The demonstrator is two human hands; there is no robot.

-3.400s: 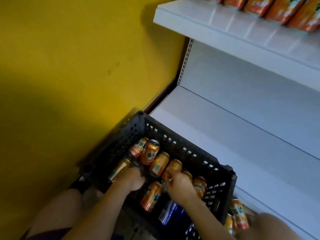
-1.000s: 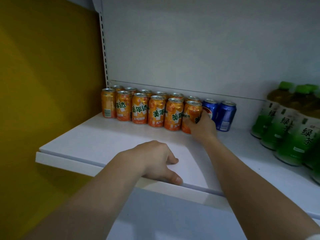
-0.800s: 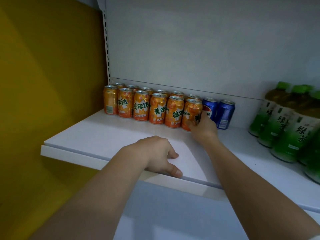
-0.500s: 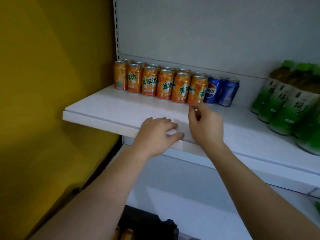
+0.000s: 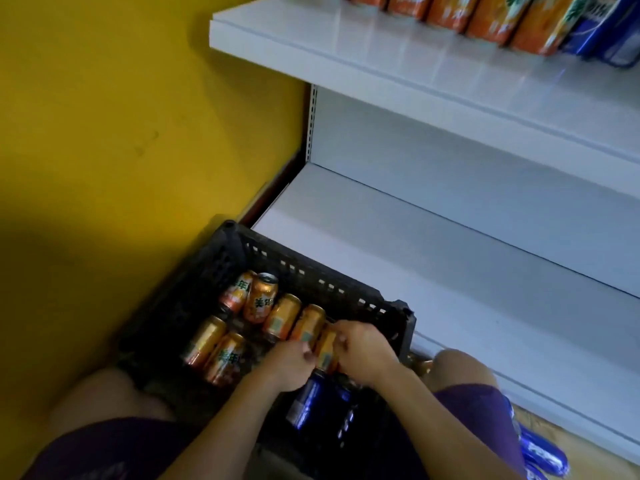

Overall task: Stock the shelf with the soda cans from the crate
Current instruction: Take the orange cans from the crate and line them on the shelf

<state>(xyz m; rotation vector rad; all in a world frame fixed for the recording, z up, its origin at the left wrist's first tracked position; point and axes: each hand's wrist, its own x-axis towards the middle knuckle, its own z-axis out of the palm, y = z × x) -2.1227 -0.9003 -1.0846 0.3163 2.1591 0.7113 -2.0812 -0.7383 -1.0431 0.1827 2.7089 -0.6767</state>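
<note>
Both hands are down in the crate [image 5: 313, 277], fingers curled around the same orange can [image 5: 326, 348] that lies on its side near the crate's right wall. The left hand [image 5: 289, 365] pinches it from the left, fingertips against its side; the right hand [image 5: 363, 351] closes over it from the right and from above. Whether the can is lifted off the crate floor or lies there cannot be told.

Just left of that can two more orange cans [image 5: 296, 318] lie side by side, touching, and beyond them another pair leans against the far wall. Two more lie together near the left side. A blue can [image 5: 306, 398] lies under the wrists at the near end.

The crate is black with slotted walls, set between the person's knees, its far rim hard against the front edge of the bottom shelf [image 5: 450, 258], its left corner near the yellow wall [image 5: 121, 133]. The bottom shelf is a bare white board with open space above it up to the upper shelf [image 5: 398, 53], where orange and blue cans stand in a row at the back, leaving the front strip free. More blue cans [image 5: 540, 452] lie on the floor by the right knee
</note>
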